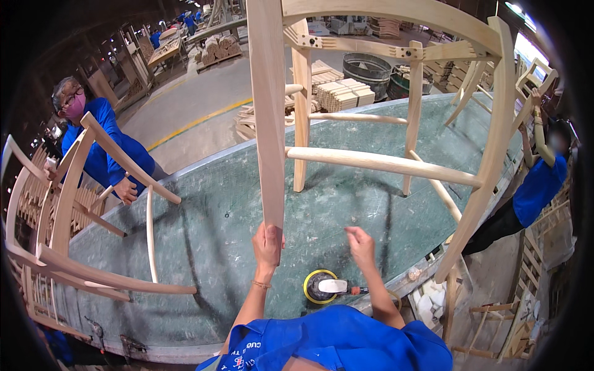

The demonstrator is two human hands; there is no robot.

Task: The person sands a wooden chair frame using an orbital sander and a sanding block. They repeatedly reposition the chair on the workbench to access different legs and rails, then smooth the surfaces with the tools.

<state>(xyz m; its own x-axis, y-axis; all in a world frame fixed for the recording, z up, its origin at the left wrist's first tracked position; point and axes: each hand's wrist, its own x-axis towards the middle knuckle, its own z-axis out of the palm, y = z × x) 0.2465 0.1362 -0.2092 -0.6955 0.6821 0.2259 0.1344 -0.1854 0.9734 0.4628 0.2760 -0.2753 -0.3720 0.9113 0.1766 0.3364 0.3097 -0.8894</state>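
Observation:
A pale wooden chair frame (pixel 377 159) stands tilted on the green-topped table (pixel 247 272), its legs and round stretchers unpainted. My left hand (pixel 268 244) is wrapped round the lower end of its nearest leg (pixel 267 123). Over the table to the right, my right hand (pixel 362 246) is raised, apart from the frame, with fingers drawn together as in a pinch. Whatever those fingers may hold is too small to make out. Just in front of me lies a round sander (pixel 320 286) with a yellow-rimmed pad, touched by neither hand.
At the left, a co-worker in blue (pixel 106 145) handles another chair frame (pixel 74 179). A second person (pixel 537 185) on the right holds up a wooden frame (pixel 533 86). Stacked wood pieces (pixel 346 94) and dark round tubs (pixel 366 73) stand beyond the table.

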